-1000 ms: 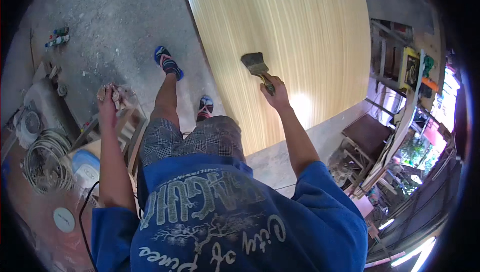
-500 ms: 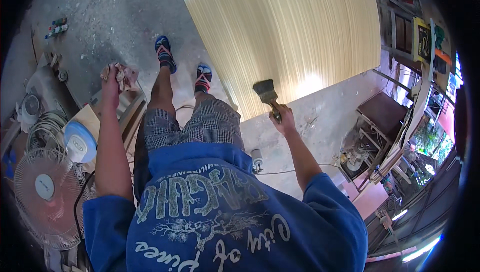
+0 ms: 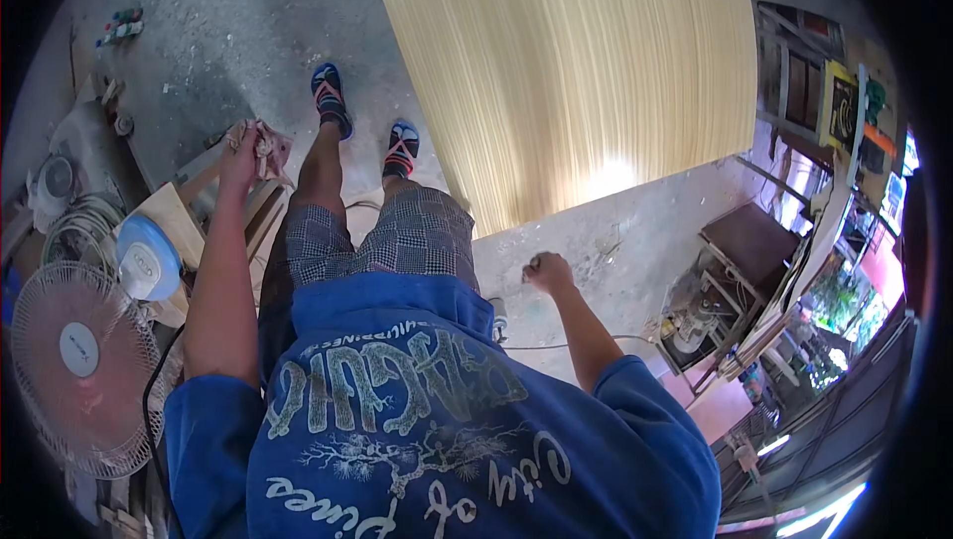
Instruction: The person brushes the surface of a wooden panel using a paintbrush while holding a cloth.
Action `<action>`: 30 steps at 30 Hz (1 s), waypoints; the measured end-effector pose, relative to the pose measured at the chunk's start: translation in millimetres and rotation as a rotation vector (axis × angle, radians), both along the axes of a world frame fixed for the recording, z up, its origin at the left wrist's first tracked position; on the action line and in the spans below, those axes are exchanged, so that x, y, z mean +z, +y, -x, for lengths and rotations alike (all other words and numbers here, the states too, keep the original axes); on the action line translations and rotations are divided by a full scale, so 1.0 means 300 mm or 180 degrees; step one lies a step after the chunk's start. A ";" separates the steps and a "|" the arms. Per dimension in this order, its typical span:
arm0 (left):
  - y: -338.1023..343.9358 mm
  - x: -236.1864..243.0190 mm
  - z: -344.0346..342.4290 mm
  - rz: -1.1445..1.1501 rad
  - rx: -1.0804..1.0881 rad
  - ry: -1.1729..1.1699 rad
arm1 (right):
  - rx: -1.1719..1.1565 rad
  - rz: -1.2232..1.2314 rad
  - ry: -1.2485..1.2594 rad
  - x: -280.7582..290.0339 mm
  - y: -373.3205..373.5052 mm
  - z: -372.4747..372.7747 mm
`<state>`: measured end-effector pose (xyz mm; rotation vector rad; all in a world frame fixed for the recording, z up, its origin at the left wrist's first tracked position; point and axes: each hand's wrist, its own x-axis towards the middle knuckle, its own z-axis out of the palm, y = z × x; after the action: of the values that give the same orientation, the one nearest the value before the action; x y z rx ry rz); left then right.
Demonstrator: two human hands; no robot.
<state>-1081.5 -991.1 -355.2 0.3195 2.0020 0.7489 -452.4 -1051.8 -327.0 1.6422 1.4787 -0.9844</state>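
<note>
My left hand (image 3: 238, 152) is closed around a crumpled pinkish cloth (image 3: 272, 150), held out over the floor at the left. To the right, near the lower edge of a large wood-grained panel (image 3: 566, 63), my right hand (image 3: 551, 274) is closed. Only a small dark end of the paintbrush (image 3: 536, 263) shows at its fingers; the bristles are hidden from this angle. That hand stands just off the panel's edge, not touching it. Light-coloured streaks run along the panel, with a bright glare near its lower right.
A standing fan (image 3: 84, 360), a round blue-rimmed object (image 3: 149, 258) and coiled hose (image 3: 79, 231) crowd the left side. Several small bottles (image 3: 121, 27) stand on the concrete floor. At the right are a brown board (image 3: 750, 241) and cluttered racks. A cable (image 3: 586, 342) crosses the floor.
My right hand has drawn back off the panel, toward my body; the paintbrush has come off the surface and turned mostly out of sight. The left hand still holds the cloth.
</note>
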 end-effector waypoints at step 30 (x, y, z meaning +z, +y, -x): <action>0.599 0.024 0.863 0.0731 -0.0459 0.0308 | -0.0404 -0.1004 0.1239 -0.035 2.006 1.497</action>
<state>-1340.4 -811.5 -347.8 0.3654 2.1063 0.4153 -901.3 -450.0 -337.5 1.8579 1.8831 -1.2448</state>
